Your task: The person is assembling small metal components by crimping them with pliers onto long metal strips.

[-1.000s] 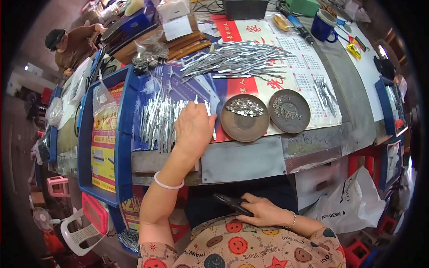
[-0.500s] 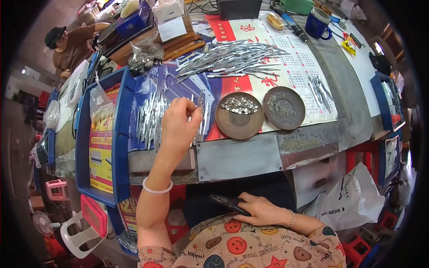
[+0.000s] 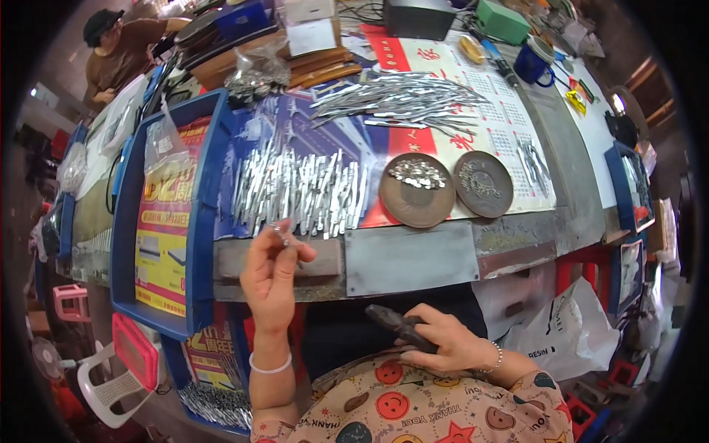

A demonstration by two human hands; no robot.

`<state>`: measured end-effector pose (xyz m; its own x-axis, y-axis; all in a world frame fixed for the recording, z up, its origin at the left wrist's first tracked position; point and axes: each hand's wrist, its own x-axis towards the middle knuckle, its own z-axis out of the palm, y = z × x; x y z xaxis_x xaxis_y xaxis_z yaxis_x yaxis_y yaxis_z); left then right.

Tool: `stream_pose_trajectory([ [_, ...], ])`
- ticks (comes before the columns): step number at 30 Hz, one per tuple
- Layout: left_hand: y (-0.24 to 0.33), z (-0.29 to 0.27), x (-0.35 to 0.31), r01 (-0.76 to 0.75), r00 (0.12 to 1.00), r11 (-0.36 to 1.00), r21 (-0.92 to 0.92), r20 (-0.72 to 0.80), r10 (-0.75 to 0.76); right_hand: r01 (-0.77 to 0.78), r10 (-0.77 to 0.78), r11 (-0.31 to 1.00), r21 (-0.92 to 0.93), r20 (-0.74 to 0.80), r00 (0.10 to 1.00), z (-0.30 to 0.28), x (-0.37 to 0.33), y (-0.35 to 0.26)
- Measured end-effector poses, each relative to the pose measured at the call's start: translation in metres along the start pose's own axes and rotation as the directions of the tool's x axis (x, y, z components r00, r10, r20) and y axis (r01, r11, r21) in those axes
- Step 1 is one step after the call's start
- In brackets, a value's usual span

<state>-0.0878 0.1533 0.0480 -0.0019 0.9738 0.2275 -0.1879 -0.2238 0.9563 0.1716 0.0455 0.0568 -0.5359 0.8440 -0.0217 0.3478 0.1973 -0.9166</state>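
My left hand [image 3: 272, 284] is raised in front of the table edge, thumb and fingers pinched together. A small shiny metal piece [image 3: 279, 232] shows at the fingertips; its full shape is hard to make out. Just beyond lie many narrow silver metal strips [image 3: 303, 188], side by side on printed paper. Low over my lap, my right hand [image 3: 443, 338] is wrapped around dark-handled pliers [image 3: 395, 325], whose head points left. One brown round dish [image 3: 413, 214] holds small shiny discs; another brown dish [image 3: 493, 203] beside it holds small thin metal bits.
A longer pile of metal strips [image 3: 406, 100] lies farther back. To the left stands a blue tray [image 3: 203, 244] with a yellow printed sheet. A grey metal plate [image 3: 412, 258] sits at the front edge. A blue mug [image 3: 533, 60] stands far right. A person [image 3: 122, 48] sits far left.
My left hand has drawn back from the strips toward me and turned, with a small metal piece at its fingertips. The right hand has lifted the pliers slightly. The view has shifted a little.
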Motion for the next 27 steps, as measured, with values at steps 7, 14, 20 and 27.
stream_pose_trajectory([
  [7,-0.014,0.011,-0.004,-0.056,0.992,0.989,-0.134,0.105,0.07,0.067,-0.085,0.975,-0.212,-0.078,0.993,-0.022,0.033,-0.024],
  [14,-0.02,0.016,-0.004,-0.1,0.982,0.983,-0.155,0.142,0.122,0.109,-0.159,0.904,-0.414,-0.09,0.983,-0.036,0.071,-0.043],
  [20,-0.029,0.008,-0.006,-0.117,0.967,0.959,-0.258,0.192,0.17,0.37,-0.483,0.69,-0.622,-0.015,0.875,-0.064,0.09,-0.09],
  [27,-0.023,0.006,0.005,-0.183,0.943,0.968,-0.171,0.246,0.222,0.236,-0.351,0.749,-0.619,-0.068,0.934,-0.06,0.104,-0.091],
])
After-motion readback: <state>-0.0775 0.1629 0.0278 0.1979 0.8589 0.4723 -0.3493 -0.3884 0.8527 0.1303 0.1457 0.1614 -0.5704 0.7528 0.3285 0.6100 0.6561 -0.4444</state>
